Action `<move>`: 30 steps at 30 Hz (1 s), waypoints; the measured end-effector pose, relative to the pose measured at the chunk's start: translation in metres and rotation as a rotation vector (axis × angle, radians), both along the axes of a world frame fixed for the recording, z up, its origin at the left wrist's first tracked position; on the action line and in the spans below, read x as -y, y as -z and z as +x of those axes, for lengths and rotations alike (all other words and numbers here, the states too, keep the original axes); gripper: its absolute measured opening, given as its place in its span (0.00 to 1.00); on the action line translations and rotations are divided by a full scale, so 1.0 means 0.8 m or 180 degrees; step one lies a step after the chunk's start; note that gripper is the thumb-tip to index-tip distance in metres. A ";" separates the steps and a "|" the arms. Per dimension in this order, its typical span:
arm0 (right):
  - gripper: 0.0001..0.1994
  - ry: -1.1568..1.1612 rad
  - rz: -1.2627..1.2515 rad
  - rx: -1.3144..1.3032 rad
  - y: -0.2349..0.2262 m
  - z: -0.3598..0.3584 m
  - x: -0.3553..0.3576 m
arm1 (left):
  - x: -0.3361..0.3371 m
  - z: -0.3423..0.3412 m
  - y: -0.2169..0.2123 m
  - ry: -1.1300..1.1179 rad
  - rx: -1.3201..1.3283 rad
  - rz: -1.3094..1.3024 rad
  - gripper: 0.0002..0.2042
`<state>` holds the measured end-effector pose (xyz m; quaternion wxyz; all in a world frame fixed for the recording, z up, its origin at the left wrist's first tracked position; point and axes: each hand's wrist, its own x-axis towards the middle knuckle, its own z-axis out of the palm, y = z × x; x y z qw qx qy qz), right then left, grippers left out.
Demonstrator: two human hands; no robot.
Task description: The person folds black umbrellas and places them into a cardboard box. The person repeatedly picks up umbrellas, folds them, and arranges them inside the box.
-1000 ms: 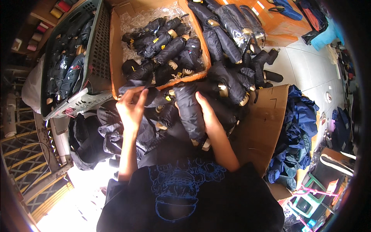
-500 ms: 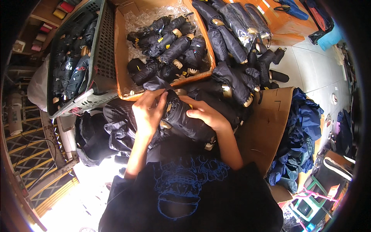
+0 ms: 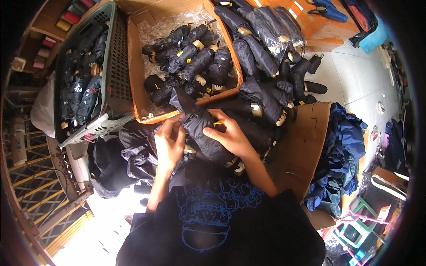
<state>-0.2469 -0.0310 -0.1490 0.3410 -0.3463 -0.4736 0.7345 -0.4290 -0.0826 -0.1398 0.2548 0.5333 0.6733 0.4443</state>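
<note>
A black folded umbrella [image 3: 203,135] lies slantwise in front of my chest, with a loose pointed flap of cloth at its far end. My right hand [image 3: 230,135] is wrapped round its right side, thumb pressed on the cloth, and a small yellow tag shows by the fingers. At the umbrella's left edge, my left hand [image 3: 171,141] has its fingers bent and pinched together; whether cloth is between them is hard to make out. Beneath and around both hands lie more dark umbrellas and loose black cloth [image 3: 137,148].
Ahead stands an open cardboard box [image 3: 186,106] holding several black umbrellas and clear plastic. A dark green perforated basket [image 3: 122,73] full of umbrellas is at its left. More umbrellas [image 3: 262,53] are heaped at the right. A cardboard flap [image 3: 299,153] rises beside navy cloth [image 3: 341,153].
My left hand has come back toward me from the umbrella's far end. The cloth flap there now points up and away. My right hand keeps its hold, and the view has shifted slightly.
</note>
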 end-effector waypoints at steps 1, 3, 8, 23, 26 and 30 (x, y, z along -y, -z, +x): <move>0.25 0.0013 0.0377 0.0179 0.003 -0.001 0.000 | 0.002 -0.001 0.002 -0.0014 0.0109 -0.0002 0.15; 0.26 0.0122 0.0806 0.0408 -0.010 -0.006 0.002 | 0.006 0.000 0.001 -0.0083 0.0301 -0.0021 0.16; 0.29 0.0194 0.1686 0.1026 -0.023 -0.015 0.002 | 0.010 0.007 -0.020 -0.0349 -0.0091 0.0156 0.18; 0.29 0.0359 0.1940 0.1485 -0.024 -0.050 0.015 | 0.024 -0.008 0.002 -0.0553 -0.0419 0.0888 0.09; 0.28 0.0363 0.1961 0.1601 -0.013 -0.053 0.027 | 0.031 -0.013 0.000 -0.0346 -0.0070 0.0494 0.09; 0.20 0.0164 0.1551 0.1530 -0.002 -0.054 0.047 | 0.049 -0.013 0.014 -0.0427 0.0167 0.0283 0.07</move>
